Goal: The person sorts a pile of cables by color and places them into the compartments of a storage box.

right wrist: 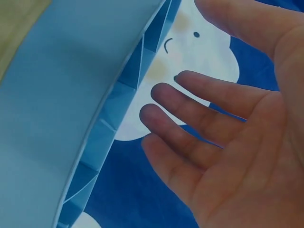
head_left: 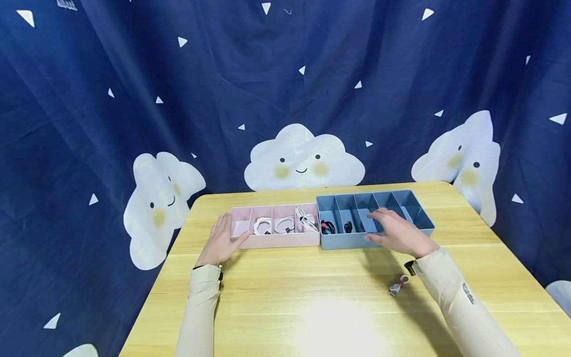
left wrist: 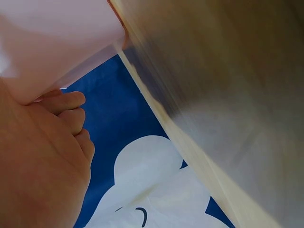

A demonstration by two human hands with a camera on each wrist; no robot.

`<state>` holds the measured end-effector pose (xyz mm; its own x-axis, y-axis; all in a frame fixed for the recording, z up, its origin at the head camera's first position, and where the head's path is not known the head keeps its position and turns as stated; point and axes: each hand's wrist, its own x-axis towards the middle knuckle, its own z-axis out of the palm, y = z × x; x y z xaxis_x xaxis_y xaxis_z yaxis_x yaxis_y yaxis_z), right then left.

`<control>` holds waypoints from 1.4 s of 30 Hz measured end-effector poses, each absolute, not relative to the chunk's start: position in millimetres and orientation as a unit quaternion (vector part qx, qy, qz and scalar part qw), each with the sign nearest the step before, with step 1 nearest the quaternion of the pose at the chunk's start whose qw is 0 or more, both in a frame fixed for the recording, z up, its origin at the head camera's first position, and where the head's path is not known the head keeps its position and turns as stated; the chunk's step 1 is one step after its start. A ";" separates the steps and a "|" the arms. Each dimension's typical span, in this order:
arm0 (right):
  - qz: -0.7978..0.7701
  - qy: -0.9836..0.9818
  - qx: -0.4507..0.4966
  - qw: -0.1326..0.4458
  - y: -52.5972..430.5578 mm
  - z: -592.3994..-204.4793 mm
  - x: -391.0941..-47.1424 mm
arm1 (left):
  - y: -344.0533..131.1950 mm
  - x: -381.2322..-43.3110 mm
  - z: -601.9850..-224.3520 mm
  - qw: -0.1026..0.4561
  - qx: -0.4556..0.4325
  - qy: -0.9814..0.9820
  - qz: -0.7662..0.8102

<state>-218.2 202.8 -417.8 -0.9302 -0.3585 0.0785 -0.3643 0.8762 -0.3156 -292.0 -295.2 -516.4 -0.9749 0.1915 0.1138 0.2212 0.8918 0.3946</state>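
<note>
A pink divided box (head_left: 276, 241) stands on the table with coiled white cables (head_left: 262, 226) in several compartments. My left hand (head_left: 219, 243) rests against its left end, fingers extended along the end wall and thumb by the front rim. Beside the pink box sits a blue divided box (head_left: 343, 242). One of its left compartments has a black cable with a red tie (head_left: 327, 227), and the neighbouring one a black cable (head_left: 348, 227). My right hand (head_left: 397, 233) hovers over the blue box's front rim, fingers spread and nothing in it; the right wrist view shows its bare palm (right wrist: 251, 156).
A small coiled cable with a red tie (head_left: 399, 285) lies on the wooden table (head_left: 285, 287), below my right wrist. Behind the table hangs a dark blue curtain (head_left: 214, 109) with white clouds. The two boxes stand end to end near the table's back edge.
</note>
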 end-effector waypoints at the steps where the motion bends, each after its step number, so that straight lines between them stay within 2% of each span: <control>1: 0.164 -0.969 0.184 0.007 204.6 -418.4 -216.1 | -295.0 -292.0 -515.9 0.036 -0.106 -0.972 -0.207; 21: 0.167 -0.965 0.191 0.068 229.8 -439.4 -180.1 | -295.3 -292.3 -517.0 0.038 -0.110 -0.971 -0.207; 32: 0.197 -0.967 0.160 0.034 239.6 -450.1 -163.2 | -294.5 -290.4 -517.0 0.037 -0.109 -0.972 -0.207; 42: 0.207 -0.966 0.150 0.027 243.1 -467.1 -151.3 | -296.1 -292.4 -518.1 0.040 -0.110 -0.971 -0.207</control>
